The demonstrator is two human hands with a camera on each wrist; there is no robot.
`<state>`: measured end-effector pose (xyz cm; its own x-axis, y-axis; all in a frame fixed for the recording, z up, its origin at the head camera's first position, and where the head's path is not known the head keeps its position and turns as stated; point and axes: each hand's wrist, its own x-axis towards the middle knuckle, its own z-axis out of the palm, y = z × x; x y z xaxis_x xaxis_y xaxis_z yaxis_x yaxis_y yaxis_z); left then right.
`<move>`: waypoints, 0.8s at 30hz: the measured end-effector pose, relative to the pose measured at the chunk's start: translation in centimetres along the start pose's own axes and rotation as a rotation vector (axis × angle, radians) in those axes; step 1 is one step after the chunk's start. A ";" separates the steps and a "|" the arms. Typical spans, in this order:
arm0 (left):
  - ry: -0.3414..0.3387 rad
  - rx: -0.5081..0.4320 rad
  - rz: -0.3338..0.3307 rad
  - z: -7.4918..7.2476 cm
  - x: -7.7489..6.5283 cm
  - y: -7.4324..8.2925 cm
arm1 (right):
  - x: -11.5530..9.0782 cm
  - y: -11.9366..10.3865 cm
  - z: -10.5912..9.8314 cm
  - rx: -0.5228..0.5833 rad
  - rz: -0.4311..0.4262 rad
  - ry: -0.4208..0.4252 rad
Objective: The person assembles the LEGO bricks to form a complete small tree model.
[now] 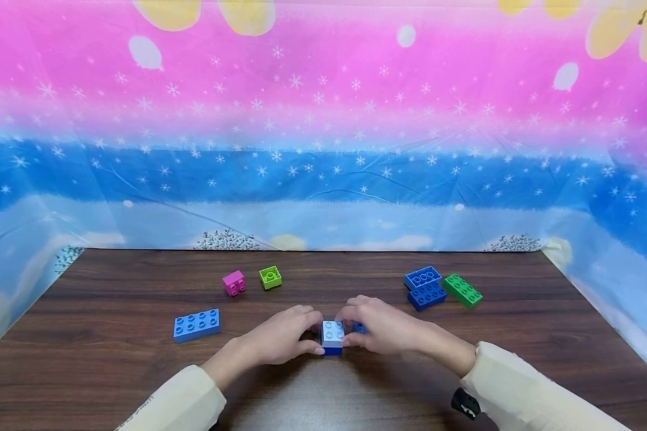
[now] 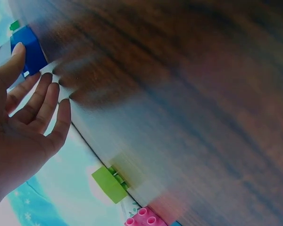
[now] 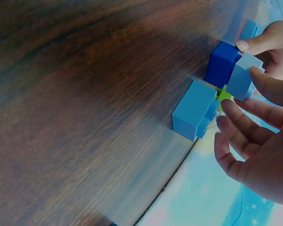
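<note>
Near the front of the table, a pale blue toy building brick sits on top of a dark blue brick. My left hand grips the dark blue brick from the left, its thumb against the side. From the other side, my right hand pinches the pale blue brick between thumb and index finger, the other fingers loosely curved. A medium blue brick stands studs-up on the table beside the stack, mostly hidden behind the right hand in the head view.
To the left lies a long light blue brick. Farther back are a pink brick on its side and an upturned lime brick. At right, an upturned blue brick leans by another blue brick, near a green brick.
</note>
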<state>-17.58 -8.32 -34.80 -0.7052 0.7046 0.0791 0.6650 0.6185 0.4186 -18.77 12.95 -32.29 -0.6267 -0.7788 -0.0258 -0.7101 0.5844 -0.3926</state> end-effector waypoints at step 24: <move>-0.016 -0.183 -0.033 -0.9 0.2 -0.3 | 0.0 -0.1 0.2 -0.021 -0.020 0.009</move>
<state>-18.18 -8.70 -34.07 -0.7207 0.6915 0.0486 0.5848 0.5688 0.5783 -18.61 12.82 -32.42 -0.6152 -0.7883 -0.0098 -0.7290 0.5736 -0.3736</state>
